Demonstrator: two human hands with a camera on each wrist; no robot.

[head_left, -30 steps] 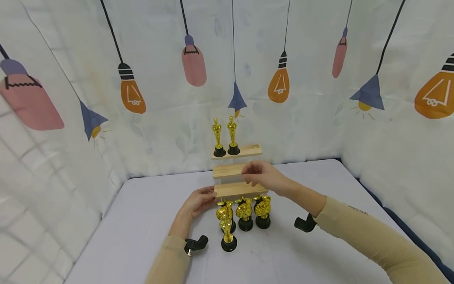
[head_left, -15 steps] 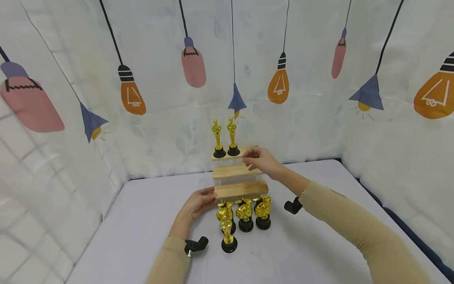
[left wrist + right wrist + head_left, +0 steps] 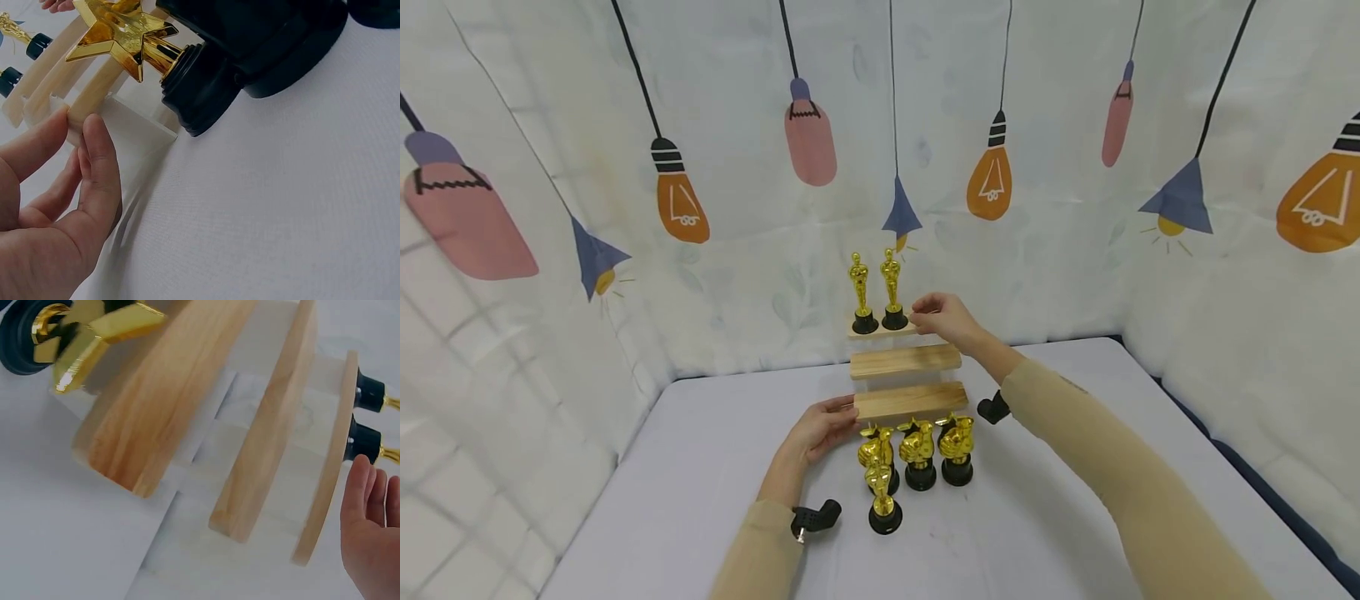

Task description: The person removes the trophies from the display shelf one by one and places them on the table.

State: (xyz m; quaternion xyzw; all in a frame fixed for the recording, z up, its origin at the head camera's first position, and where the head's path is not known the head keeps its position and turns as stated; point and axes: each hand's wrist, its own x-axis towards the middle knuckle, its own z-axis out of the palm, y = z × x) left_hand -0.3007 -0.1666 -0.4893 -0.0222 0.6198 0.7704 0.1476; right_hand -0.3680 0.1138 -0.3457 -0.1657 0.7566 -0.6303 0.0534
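Observation:
A three-step wooden stand (image 3: 906, 362) stands at the back of the table. Two gold statuettes (image 3: 891, 286) on black bases occupy the left of its top step (image 3: 325, 487). My right hand (image 3: 937, 314) hovers at the top step, empty, fingers (image 3: 370, 506) straight and right next to the black base (image 3: 364, 441) of the right statuette. My left hand (image 3: 826, 423) rests its fingertips (image 3: 94, 134) against the left end of the bottom step (image 3: 910, 402). Several gold star trophies (image 3: 917, 450) stand in front of the stand, the nearest (image 3: 125, 34) close to my left hand.
The table (image 3: 700, 467) has a pale cloth and is walled on three sides by a lamp-print curtain (image 3: 737, 208). One star trophy (image 3: 883, 498) stands nearer me than the row of three. Black wrist mounts (image 3: 814, 517) show on both sleeves.
My right hand has risen from the lower steps to the top step, ending beside the right statuette's base. The left hand and the trophies have stayed put.

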